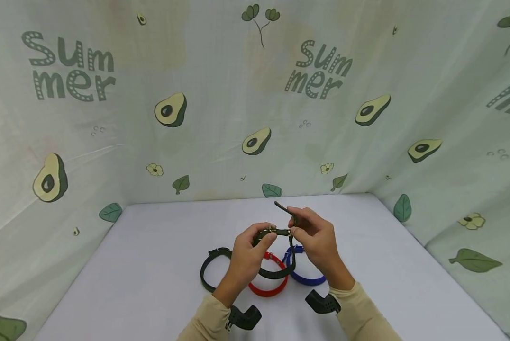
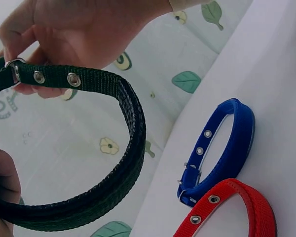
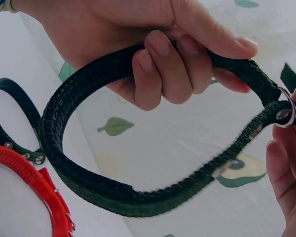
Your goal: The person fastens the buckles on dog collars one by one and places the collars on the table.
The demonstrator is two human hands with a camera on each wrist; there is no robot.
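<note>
A dark green collar (image 1: 276, 274) of woven webbing hangs as a loop between both hands, raised over the table. My left hand (image 1: 246, 251) grips one side of its band, fingers curled round it as seen in the right wrist view. With thumb and fingers, my right hand (image 1: 319, 239) pinches the strap beside the metal ring (image 3: 287, 111). The strap passes through this ring, and its free end (image 1: 282, 207) sticks up above the right hand. Metal eyelets (image 2: 74, 79) line the band near the ring.
On the white table (image 1: 165, 265) lie a second dark green collar (image 1: 204, 270) at left, a red collar (image 1: 268, 293) in the middle and a blue collar (image 1: 308, 282) at right. Patterned cloth (image 1: 212, 156) hangs behind the table and at its sides.
</note>
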